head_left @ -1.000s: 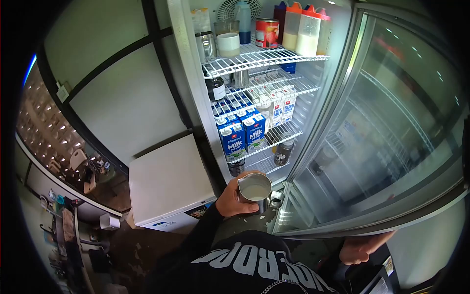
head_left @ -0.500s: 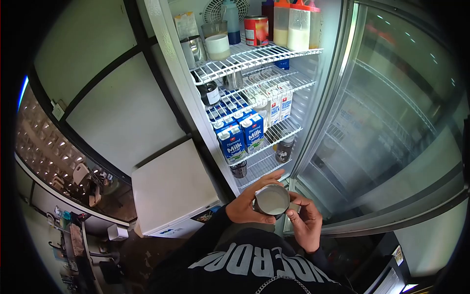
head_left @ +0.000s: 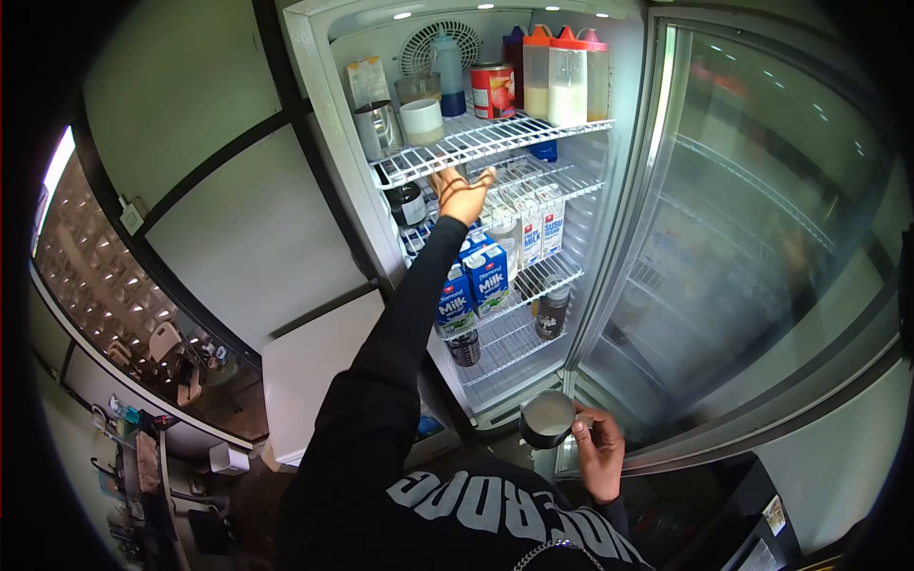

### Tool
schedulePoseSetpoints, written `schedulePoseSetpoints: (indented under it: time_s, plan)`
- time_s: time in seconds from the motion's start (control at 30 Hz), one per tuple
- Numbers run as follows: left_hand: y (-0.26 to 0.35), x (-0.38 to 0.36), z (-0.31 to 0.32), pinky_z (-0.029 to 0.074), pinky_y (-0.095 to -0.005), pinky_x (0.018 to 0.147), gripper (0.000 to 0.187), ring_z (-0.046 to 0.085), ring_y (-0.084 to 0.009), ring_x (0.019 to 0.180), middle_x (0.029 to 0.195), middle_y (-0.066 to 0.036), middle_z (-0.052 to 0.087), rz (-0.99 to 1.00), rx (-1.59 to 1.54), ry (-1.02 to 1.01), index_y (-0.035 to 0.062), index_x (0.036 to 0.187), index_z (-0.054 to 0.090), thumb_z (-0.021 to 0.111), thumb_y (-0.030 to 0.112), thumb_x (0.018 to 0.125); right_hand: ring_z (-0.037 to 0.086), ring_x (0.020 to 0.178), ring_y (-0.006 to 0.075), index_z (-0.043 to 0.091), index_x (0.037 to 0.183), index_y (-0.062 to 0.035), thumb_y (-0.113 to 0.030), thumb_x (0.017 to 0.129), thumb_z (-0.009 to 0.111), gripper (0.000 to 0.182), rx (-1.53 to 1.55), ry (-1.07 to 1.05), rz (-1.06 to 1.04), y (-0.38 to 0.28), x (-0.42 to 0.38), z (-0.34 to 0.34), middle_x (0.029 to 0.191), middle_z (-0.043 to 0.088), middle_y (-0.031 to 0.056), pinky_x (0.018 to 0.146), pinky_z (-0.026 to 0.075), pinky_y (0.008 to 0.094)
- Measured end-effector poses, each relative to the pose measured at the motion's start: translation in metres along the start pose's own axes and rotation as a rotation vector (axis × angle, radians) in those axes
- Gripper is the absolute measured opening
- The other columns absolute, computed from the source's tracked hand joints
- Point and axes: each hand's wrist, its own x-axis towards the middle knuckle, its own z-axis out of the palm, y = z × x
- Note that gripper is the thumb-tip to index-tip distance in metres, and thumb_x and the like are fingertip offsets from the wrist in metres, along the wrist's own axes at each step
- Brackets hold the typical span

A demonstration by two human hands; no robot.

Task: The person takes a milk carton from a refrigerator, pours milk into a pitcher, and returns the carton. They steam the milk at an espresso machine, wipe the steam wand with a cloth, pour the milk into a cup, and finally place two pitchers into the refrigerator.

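My left hand [head_left: 462, 196] reaches into the fridge, just below the top wire shelf, with thumb and fingers apart; the shelf's edge partly hides the fingertips. Close to its left stands a dark jar with a white label [head_left: 407, 204]. Blue milk cartons [head_left: 489, 276] stand below my left forearm, and white milk cartons [head_left: 543, 234] are lower to its right. Down in front of my chest, my right hand [head_left: 600, 451] grips the handle of a dark milk pitcher [head_left: 546, 440] with pale liquid inside.
The top shelf [head_left: 519, 136] bears a steel pitcher [head_left: 379, 130], a white cup [head_left: 422, 122], a red can [head_left: 493, 91] and several squeeze bottles [head_left: 568, 90]. The glass door [head_left: 752, 238] stands open on the right. A white chest-like box [head_left: 319, 371] is at left.
My left hand has let go of the pitcher's side and moved up into the fridge. My right hand now holds the pitcher alone, slightly lower. The view has tilted up.
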Motion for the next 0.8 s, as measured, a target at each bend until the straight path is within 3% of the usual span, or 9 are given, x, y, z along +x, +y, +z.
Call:
schedulePoseSetpoints:
  time_s: [0.1, 0.23, 0.43, 0.5, 0.53, 0.57, 0.63, 0.67, 0.8]
  plan:
    - [-0.008, 0.021, 0.012, 0.031, -0.0483, 0.118, 0.1, 0.042, -0.0484, 0.137, 0.145, -0.037, 0.044, -0.188, 0.296, -0.095, -0.0068, 0.143, 0.046, 0.086, 0.049, 0.071, 0.061, 0.109, 0.0148, 0.062, 0.113, 0.0007, -0.01, 0.102, 0.065, 0.016, 0.024, -0.029, 0.014, -0.002, -0.005, -0.003, 0.124, 0.069, 0.0144, 0.1, 0.046, 0.0329]
    - [-0.052, 0.037, 0.027, 0.045, -0.0429, 0.11, 0.084, 0.057, -0.0395, 0.127, 0.136, -0.026, 0.06, -0.251, 0.098, -0.14, 0.0012, 0.135, 0.059, 0.089, 0.042, 0.068, 0.06, 0.12, 0.0184, 0.062, 0.119, 0.0007, -0.008, 0.101, 0.066, 0.021, 0.057, -0.089, 0.003, 0.0, -0.006, -0.009, 0.131, 0.067, 0.0166, 0.104, 0.045, 0.0324]
    - [-0.012, 0.031, 0.003, 0.05, -0.042, 0.102, 0.081, 0.066, -0.0379, 0.116, 0.124, -0.024, 0.069, -0.201, 0.145, -0.18, 0.0008, 0.127, 0.064, 0.09, 0.048, 0.065, 0.06, 0.12, 0.0181, 0.062, 0.117, 0.0006, -0.01, 0.1, 0.066, 0.02, 0.078, -0.098, -0.021, -0.003, -0.003, -0.012, 0.13, 0.067, 0.0177, 0.103, 0.045, 0.0336]
    - [0.023, 0.024, -0.028, 0.052, -0.0387, 0.098, 0.082, 0.069, -0.0322, 0.108, 0.119, -0.021, 0.071, -0.108, -0.098, -0.291, -0.0009, 0.12, 0.068, 0.09, 0.055, 0.064, 0.06, 0.119, 0.0188, 0.062, 0.115, 0.0003, -0.012, 0.101, 0.067, 0.019, 0.098, -0.087, -0.043, -0.008, 0.0, -0.012, 0.13, 0.067, 0.0202, 0.102, 0.045, 0.0339]
    - [0.028, 0.03, -0.034, 0.054, -0.0351, 0.091, 0.08, 0.07, -0.0252, 0.096, 0.11, -0.018, 0.073, -0.289, 0.062, -0.568, -0.0021, 0.11, 0.07, 0.088, 0.061, 0.065, 0.06, 0.118, 0.0199, 0.061, 0.113, 0.0004, -0.013, 0.101, 0.067, 0.019, 0.102, -0.075, -0.036, -0.011, 0.002, -0.012, 0.129, 0.066, 0.0222, 0.102, 0.045, 0.0342]
    - [-0.004, 0.01, 0.0, 0.055, -0.031, 0.083, 0.075, 0.07, -0.0203, 0.083, 0.098, -0.015, 0.074, 0.106, 0.234, -0.244, -0.003, 0.105, 0.069, 0.09, 0.058, 0.066, 0.06, 0.118, 0.0203, 0.061, 0.114, 0.0005, -0.012, 0.101, 0.066, 0.019, 0.088, -0.067, -0.054, -0.014, 0.005, -0.012, 0.13, 0.065, 0.0225, 0.104, 0.043, 0.0351]
    - [0.053, -0.005, -0.057, 0.055, -0.0289, 0.079, 0.065, 0.07, -0.0194, 0.081, 0.094, -0.014, 0.074, -0.099, -0.289, -0.457, -0.0031, 0.103, 0.068, 0.093, 0.047, 0.069, 0.059, 0.12, 0.0207, 0.061, 0.114, 0.0006, -0.012, 0.101, 0.066, 0.018, 0.056, -0.045, -0.076, -0.023, 0.009, -0.014, 0.132, 0.065, 0.0216, 0.106, 0.042, 0.0358]
    - [0.064, -0.017, -0.069, 0.056, -0.0351, 0.088, 0.069, 0.073, -0.0245, 0.095, 0.103, -0.015, 0.075, -0.092, -0.36, -0.485, -0.0028, 0.113, 0.066, 0.091, 0.045, 0.069, 0.059, 0.12, 0.0204, 0.06, 0.114, 0.0005, -0.012, 0.101, 0.065, 0.018, 0.022, -0.041, -0.084, -0.026, 0.013, -0.017, 0.133, 0.065, 0.0201, 0.107, 0.041, 0.036]
    - [0.096, -0.078, -0.126, 0.055, -0.0342, 0.093, 0.072, 0.071, -0.0211, 0.104, 0.113, -0.012, 0.073, 0.03, -0.504, -0.543, 0.0016, 0.128, 0.059, 0.094, 0.027, 0.071, 0.056, 0.122, 0.0193, 0.059, 0.113, -0.0004, -0.012, 0.102, 0.064, 0.017, -0.074, 0.04, -0.154, -0.051, 0.029, -0.02, 0.133, 0.063, 0.0178, 0.107, 0.041, 0.0356]
